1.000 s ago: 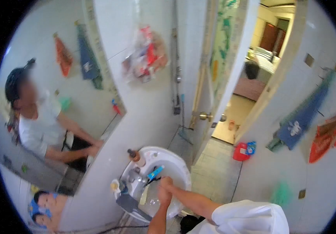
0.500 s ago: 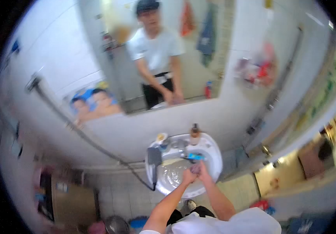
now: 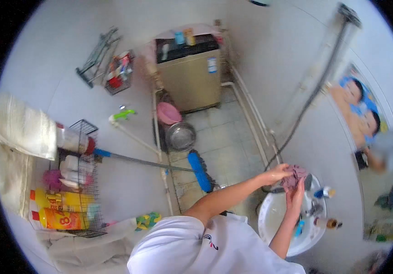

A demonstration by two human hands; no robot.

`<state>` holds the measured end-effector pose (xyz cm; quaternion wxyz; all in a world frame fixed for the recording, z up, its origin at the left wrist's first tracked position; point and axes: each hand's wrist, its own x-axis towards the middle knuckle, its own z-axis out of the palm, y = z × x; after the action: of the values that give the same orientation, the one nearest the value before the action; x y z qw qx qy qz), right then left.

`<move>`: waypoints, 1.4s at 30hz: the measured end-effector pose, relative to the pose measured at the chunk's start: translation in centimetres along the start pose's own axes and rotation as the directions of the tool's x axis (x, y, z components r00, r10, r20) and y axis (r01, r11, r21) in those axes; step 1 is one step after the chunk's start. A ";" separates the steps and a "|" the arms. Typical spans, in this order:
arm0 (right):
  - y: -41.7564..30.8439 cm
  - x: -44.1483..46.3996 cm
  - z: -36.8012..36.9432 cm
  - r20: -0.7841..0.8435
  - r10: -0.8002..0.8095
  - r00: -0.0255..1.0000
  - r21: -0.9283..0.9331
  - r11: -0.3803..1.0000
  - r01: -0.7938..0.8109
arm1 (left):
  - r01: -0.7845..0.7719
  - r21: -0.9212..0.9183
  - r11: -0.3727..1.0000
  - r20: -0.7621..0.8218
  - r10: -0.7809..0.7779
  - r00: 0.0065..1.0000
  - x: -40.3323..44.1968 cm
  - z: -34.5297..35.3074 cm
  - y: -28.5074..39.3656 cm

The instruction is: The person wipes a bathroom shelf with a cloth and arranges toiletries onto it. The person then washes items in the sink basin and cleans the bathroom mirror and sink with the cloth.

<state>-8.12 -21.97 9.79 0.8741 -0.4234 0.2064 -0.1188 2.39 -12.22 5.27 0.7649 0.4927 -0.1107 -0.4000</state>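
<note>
A crumpled mauve cloth (image 3: 295,178) is held between both hands above the far edge of the white washbasin (image 3: 264,221). My left hand (image 3: 276,174) grips it from the left, fingers closed on its edge. From below, my right hand (image 3: 295,197) has its fingers wrapped against the same cloth. Beside the hands, the basin's faucet (image 3: 314,209) stands at the right, with a blue tube (image 3: 299,227) near it. A brown pump bottle (image 3: 326,223) rests on the basin rim.
A washing machine (image 3: 192,82) stands at the back. On the floor are a pink basin (image 3: 168,113), a metal bowl (image 3: 181,136) and a blue brush (image 3: 199,172). A wire rack (image 3: 87,182) hangs at left. A shower hose (image 3: 313,96) hangs at right.
The view has swung left, from the mirror and doorway to the washing machine and rack. Both hands have risen from inside the basin, and the mauve cloth now shows clearly.
</note>
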 end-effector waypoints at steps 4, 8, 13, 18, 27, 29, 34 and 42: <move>3.8 7.5 12.0 0.270 0.073 0.960 -0.070 0.996 -0.056 | -0.191 0.245 0.951 -0.438 0.284 0.853 -2.6 -10.0 8.7; 9.9 12.4 26.0 0.579 0.164 0.799 0.036 0.973 -0.226 | -0.183 0.583 0.792 -0.677 0.598 0.429 -7.7 -17.2 17.8; 17.6 14.2 43.1 0.666 0.348 0.660 -0.039 0.900 -0.434 | 0.375 0.738 0.562 -0.663 0.709 0.242 -16.4 -24.1 28.2; 17.1 16.3 65.3 0.878 0.237 0.417 -0.059 0.917 -0.396 | 0.369 0.843 0.392 -0.328 0.917 -0.226 -24.3 -30.1 31.8; 19.3 9.2 99.1 0.833 0.211 -0.512 0.426 0.345 0.836 | 0.273 0.504 0.819 -0.603 0.560 -0.568 -24.6 -37.8 28.6; 23.1 7.0 103.1 0.568 0.399 -0.720 0.661 0.299 0.688 | 0.261 0.430 0.864 -0.599 0.489 -0.634 -23.9 -39.1 28.7; 26.6 4.0 101.7 0.303 0.240 -0.922 0.765 0.515 0.386 | 0.202 0.296 0.934 -0.547 0.339 -0.765 -21.9 -41.2 30.8; 36.0 24.0 120.0 0.465 0.282 -0.839 0.883 -0.212 0.418 | 0.094 0.161 0.982 -0.542 0.168 -0.823 -20.1 -40.3 28.8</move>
<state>69.73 73.87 41.84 -0.0343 -0.4887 -0.8117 -0.3180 26.43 34.66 14.31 0.3183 0.5691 0.6378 0.4099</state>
